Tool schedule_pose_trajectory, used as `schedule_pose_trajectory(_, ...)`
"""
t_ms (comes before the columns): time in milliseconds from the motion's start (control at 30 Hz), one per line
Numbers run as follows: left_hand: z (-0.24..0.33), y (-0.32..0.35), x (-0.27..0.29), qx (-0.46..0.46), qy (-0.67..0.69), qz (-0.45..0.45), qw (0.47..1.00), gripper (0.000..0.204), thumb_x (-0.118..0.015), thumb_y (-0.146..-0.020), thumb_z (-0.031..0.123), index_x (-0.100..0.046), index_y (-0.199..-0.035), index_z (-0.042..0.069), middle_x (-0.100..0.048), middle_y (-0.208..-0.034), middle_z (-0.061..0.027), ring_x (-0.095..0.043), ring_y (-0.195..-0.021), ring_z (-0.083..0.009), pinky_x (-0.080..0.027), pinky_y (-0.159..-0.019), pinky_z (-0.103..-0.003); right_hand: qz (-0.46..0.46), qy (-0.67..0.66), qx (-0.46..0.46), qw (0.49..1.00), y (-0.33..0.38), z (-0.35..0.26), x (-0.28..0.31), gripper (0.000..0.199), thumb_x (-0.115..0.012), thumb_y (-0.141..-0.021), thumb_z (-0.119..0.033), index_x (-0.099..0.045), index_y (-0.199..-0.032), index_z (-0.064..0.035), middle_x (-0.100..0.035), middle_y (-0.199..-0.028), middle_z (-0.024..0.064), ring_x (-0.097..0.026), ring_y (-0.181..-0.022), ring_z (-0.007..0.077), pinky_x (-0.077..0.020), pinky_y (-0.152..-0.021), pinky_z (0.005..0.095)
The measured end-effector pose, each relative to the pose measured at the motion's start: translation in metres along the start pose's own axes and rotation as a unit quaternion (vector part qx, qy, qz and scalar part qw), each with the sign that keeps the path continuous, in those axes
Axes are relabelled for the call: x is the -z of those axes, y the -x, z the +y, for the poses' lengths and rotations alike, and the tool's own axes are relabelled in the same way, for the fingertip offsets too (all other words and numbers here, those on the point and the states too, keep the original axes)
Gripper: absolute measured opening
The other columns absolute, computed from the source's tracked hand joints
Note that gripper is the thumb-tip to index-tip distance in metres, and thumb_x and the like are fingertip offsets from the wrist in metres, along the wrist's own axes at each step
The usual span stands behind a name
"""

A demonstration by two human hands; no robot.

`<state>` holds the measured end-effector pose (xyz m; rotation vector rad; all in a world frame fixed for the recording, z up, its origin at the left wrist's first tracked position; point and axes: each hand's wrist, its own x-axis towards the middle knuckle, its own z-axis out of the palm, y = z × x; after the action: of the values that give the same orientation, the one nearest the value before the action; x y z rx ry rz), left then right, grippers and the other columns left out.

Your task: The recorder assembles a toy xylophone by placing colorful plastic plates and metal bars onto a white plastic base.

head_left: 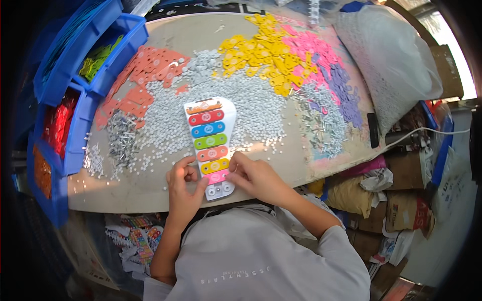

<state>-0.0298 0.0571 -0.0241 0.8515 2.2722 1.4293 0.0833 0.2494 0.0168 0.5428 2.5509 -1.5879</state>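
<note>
A toy xylophone (232,120) with a white base lies lengthwise before me at the table's near edge. Its bars run from orange at the far end through red, blue, green, salmon and yellow to a pink bar (217,177) nearest me. At the left side is my left hand (183,193), fingers curled and thumb against the pink bar's left end. From the right, my right hand (256,178) has thumb and forefinger pinched at that bar's right end; any small piece between them is hidden. Two round white knobs show on the base below the pink bar.
Small white beads (256,108) cover the middle. Around them lie salmon bars (158,65), yellow bars (258,52), pink bars (321,52), purple bars (341,83) and metal pins (123,140). Blue bins (133,32) stand left; a clear bag (391,60) sits right, near a white cable (427,129).
</note>
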Motion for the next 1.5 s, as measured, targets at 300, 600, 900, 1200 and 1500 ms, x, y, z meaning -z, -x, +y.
schedule_pose_trajectory(300,0.002,-0.004,0.001,0.012,0.029,-0.051,0.998,0.051,-0.072,-0.084,-0.002,-0.052,-0.131,0.002,-0.053,-0.085,-0.0014,-0.050,-0.081,-0.0112,-0.044,-0.081,-0.026,-0.044,-0.140,-0.052,0.988,0.000,0.016,0.001,0.021,-0.070,-0.095,-0.016,-0.053,-0.093,-0.0034,-0.058,-0.067,0.0016,-0.053,-0.061,0.0077,-0.0425,-0.055,0.0273)
schedule_pose_trajectory(600,0.009,-0.004,0.003,0.109,0.167,-0.061,0.978,0.046,-0.070,-0.085,-0.002,-0.051,-0.127,0.002,-0.049,-0.075,0.0036,-0.047,-0.074,-0.0058,-0.039,-0.073,-0.022,-0.097,-0.160,-0.075,0.980,-0.006,0.018,0.004,0.024,-0.071,-0.096,-0.019,-0.052,-0.090,-0.0061,-0.046,-0.068,-0.0060,-0.040,-0.062,0.0015,-0.0319,-0.051,0.0225)
schedule_pose_trajectory(900,0.005,-0.004,-0.003,0.095,0.163,-0.054,0.981,0.041,-0.073,-0.086,0.000,-0.056,-0.123,0.003,-0.055,-0.072,0.0022,-0.051,-0.071,-0.0085,-0.042,-0.075,-0.025,-0.083,-0.253,-0.112,0.957,-0.006,0.022,-0.001,0.020,-0.068,-0.097,-0.014,-0.051,-0.088,-0.0070,-0.045,-0.064,-0.0087,-0.037,-0.057,-0.0009,-0.0259,-0.049,0.0224)
schedule_pose_trajectory(1200,-0.001,-0.001,0.000,0.065,0.139,-0.072,0.985,0.040,-0.071,-0.090,0.002,-0.051,-0.125,0.003,-0.052,-0.076,0.0034,-0.050,-0.073,-0.0052,-0.040,-0.071,-0.021,-0.064,-0.267,-0.086,0.958,-0.001,0.027,-0.010,0.018,-0.063,-0.101,-0.013,-0.047,-0.094,-0.0078,-0.050,-0.068,-0.0061,-0.043,-0.053,0.0011,-0.0307,-0.044,0.0211)
schedule_pose_trajectory(1500,-0.003,0.001,0.004,0.130,0.207,-0.071,0.967,0.030,-0.071,-0.091,0.006,-0.057,-0.118,0.003,-0.065,-0.078,-0.0023,-0.058,-0.083,-0.0135,-0.046,-0.085,-0.031,-0.047,-0.287,-0.095,0.952,0.001,0.025,-0.013,0.016,-0.063,-0.101,-0.010,-0.048,-0.095,-0.0079,-0.052,-0.069,-0.0053,-0.043,-0.053,0.0012,-0.0307,-0.045,0.0209)
